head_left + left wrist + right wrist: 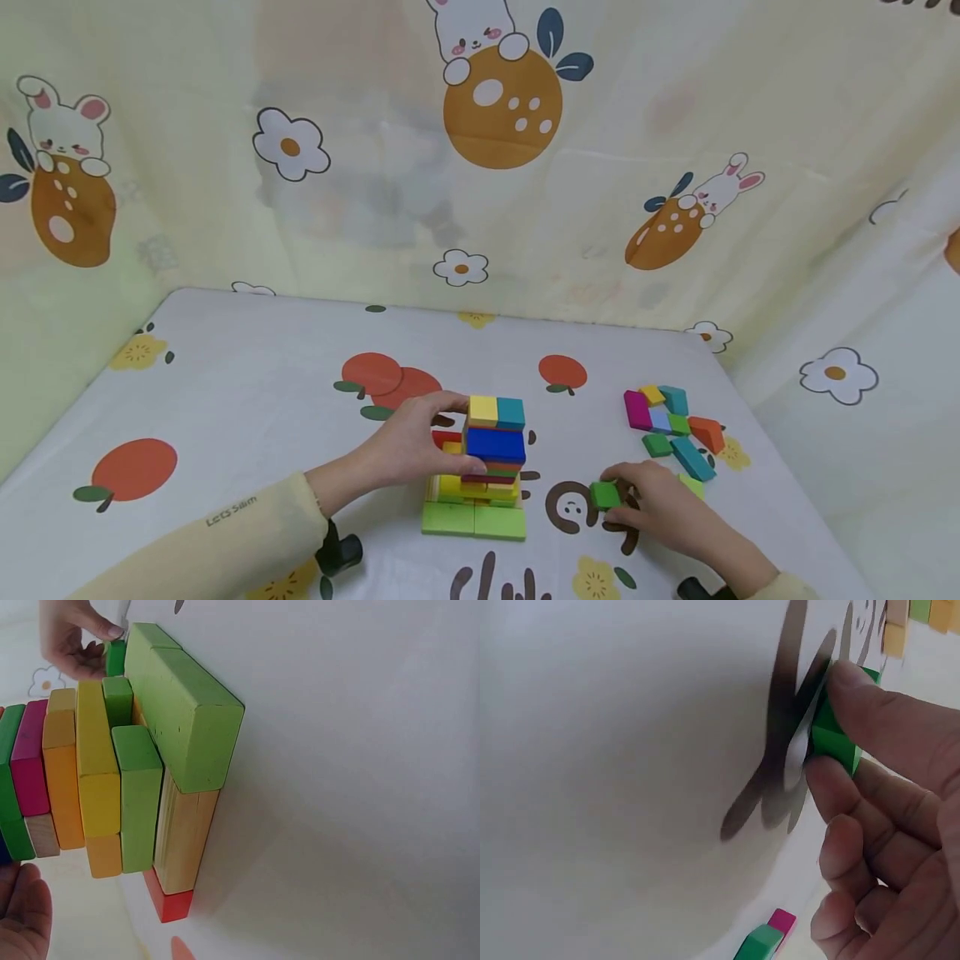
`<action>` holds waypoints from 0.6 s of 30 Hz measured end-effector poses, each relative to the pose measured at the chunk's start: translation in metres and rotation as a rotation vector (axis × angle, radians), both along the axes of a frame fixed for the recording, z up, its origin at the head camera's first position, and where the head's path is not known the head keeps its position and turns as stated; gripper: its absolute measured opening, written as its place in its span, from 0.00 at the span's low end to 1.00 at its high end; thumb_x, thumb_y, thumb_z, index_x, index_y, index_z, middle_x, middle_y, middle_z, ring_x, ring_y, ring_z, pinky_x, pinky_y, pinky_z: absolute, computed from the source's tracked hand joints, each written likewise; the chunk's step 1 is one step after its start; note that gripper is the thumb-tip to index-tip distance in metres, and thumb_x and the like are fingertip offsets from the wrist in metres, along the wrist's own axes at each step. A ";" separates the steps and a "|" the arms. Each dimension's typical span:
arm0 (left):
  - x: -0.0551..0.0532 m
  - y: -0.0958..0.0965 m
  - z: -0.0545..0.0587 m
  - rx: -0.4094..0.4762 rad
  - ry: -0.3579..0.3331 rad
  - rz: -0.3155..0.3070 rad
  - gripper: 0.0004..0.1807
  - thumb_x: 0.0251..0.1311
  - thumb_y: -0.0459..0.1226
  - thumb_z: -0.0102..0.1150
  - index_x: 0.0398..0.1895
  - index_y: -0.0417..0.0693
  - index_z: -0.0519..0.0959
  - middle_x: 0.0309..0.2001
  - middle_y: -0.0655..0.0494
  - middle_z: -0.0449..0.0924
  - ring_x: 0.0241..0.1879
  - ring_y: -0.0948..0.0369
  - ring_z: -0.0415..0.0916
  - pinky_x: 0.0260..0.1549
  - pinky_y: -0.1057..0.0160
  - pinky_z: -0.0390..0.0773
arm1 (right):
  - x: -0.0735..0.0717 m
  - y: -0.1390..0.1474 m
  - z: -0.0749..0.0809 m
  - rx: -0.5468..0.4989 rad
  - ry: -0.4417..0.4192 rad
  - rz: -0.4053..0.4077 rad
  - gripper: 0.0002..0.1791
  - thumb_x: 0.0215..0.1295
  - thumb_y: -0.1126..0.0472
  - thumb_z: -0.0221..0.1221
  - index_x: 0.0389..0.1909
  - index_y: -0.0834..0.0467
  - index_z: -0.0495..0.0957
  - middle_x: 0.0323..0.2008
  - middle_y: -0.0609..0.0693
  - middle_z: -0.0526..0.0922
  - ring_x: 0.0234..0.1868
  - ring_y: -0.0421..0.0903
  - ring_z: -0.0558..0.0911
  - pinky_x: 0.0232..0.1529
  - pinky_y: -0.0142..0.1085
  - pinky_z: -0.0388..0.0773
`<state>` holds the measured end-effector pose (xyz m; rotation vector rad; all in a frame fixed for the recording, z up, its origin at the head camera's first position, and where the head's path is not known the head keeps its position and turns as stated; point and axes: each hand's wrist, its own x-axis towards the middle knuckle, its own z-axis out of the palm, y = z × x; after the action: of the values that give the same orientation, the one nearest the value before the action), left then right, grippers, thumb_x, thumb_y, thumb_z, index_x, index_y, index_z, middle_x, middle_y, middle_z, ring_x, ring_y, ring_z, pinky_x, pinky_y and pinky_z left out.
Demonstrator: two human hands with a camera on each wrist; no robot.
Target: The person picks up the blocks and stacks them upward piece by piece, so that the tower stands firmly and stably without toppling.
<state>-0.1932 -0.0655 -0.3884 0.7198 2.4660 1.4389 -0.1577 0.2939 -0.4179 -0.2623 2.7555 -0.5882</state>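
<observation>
A tower of coloured wooden blocks [495,446] stands at the front middle of the table, with light green blocks [474,520] at its base. My left hand [408,437] holds the tower's upper part from the left, thumb by the blue block [501,445] and fingers reaching behind. A yellow block [482,411] and a teal block [511,413] top the stack. To the right, my right hand [663,504] pinches a small green block [604,496] between thumb and fingers, just over the cloth. In the right wrist view this green block [836,735] is partly covered by the thumb.
Loose blocks lie at the right of the table, among them a magenta block [637,410], an orange block [707,434] and a teal block [692,459]. A patterned cloth [247,375] covers the table, and a printed curtain [360,208] hangs behind it.
</observation>
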 end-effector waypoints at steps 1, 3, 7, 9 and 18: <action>0.000 0.000 0.000 0.001 0.000 0.000 0.37 0.53 0.45 0.78 0.65 0.44 0.76 0.59 0.50 0.82 0.61 0.50 0.78 0.56 0.49 0.84 | 0.001 -0.002 0.000 -0.010 -0.005 -0.007 0.23 0.56 0.59 0.75 0.51 0.59 0.82 0.29 0.43 0.78 0.34 0.43 0.73 0.29 0.28 0.71; 0.000 0.000 0.000 0.001 -0.001 0.000 0.37 0.53 0.45 0.78 0.65 0.44 0.76 0.59 0.50 0.81 0.61 0.50 0.78 0.56 0.49 0.84 | 0.003 -0.003 0.002 -0.021 -0.010 -0.024 0.23 0.56 0.59 0.75 0.53 0.60 0.82 0.28 0.43 0.77 0.33 0.43 0.73 0.28 0.28 0.71; 0.000 0.000 -0.001 0.005 -0.003 -0.003 0.36 0.53 0.45 0.78 0.65 0.43 0.76 0.59 0.50 0.81 0.61 0.50 0.77 0.56 0.49 0.84 | 0.004 0.000 0.004 -0.048 -0.026 -0.062 0.20 0.57 0.61 0.74 0.51 0.59 0.83 0.29 0.44 0.78 0.34 0.43 0.74 0.29 0.28 0.72; -0.001 -0.001 -0.001 0.007 -0.002 -0.005 0.36 0.53 0.45 0.78 0.65 0.43 0.76 0.59 0.50 0.81 0.61 0.50 0.77 0.56 0.49 0.84 | 0.004 0.002 0.003 -0.058 -0.024 -0.057 0.19 0.59 0.60 0.73 0.50 0.58 0.84 0.29 0.43 0.79 0.35 0.43 0.75 0.30 0.27 0.74; -0.001 -0.001 -0.001 0.003 -0.003 -0.001 0.37 0.53 0.45 0.78 0.65 0.43 0.76 0.59 0.50 0.81 0.61 0.50 0.77 0.56 0.49 0.84 | 0.005 0.004 0.003 -0.089 -0.011 -0.036 0.16 0.60 0.58 0.72 0.49 0.57 0.84 0.31 0.42 0.81 0.34 0.40 0.76 0.33 0.26 0.75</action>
<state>-0.1938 -0.0660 -0.3896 0.7182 2.4614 1.4423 -0.1523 0.2977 -0.4152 -0.2290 2.7322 -0.7209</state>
